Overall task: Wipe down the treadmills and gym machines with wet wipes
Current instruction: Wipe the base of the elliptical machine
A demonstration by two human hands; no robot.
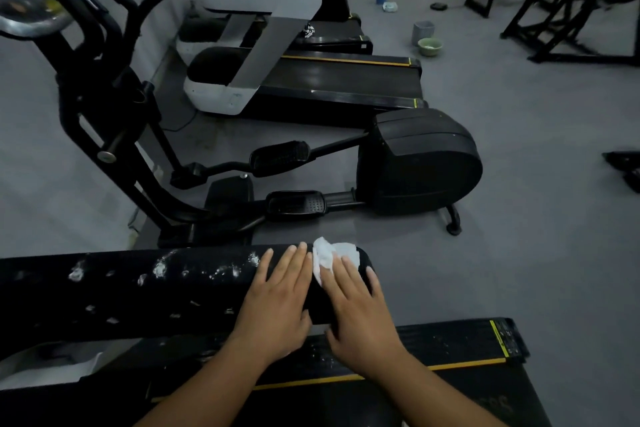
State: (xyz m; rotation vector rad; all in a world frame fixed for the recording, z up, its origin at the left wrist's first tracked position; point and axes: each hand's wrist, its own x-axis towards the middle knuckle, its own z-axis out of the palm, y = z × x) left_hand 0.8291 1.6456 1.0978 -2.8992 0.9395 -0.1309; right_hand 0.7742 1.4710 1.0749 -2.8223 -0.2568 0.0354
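Far left, the elliptical trainer (415, 163) stands beyond your rail, untouched by either hand. In front of you the black padded handrail (138, 291) of the near treadmill runs across the view, and its left stretch is speckled with white flecks (161, 269), so that part looks unwiped.

Your left hand (277, 302) lies flat on the rail toward its right end, fingers straight and slightly apart, holding nothing. It seems placed there to steady you and the rail.

Just right of it, the wet wipe (327, 258) sits crumpled on top of the rail, partly showing past your fingertips. Your right hand (360, 312) presses it down with straight fingers, close together and draped over the rounded end, a flat palm giving broad contact for rubbing.

Below, the treadmill deck (450, 343) also carries flecks. Far right on the floor, a green bowl (429, 45) waits near a grey bin (423, 32).
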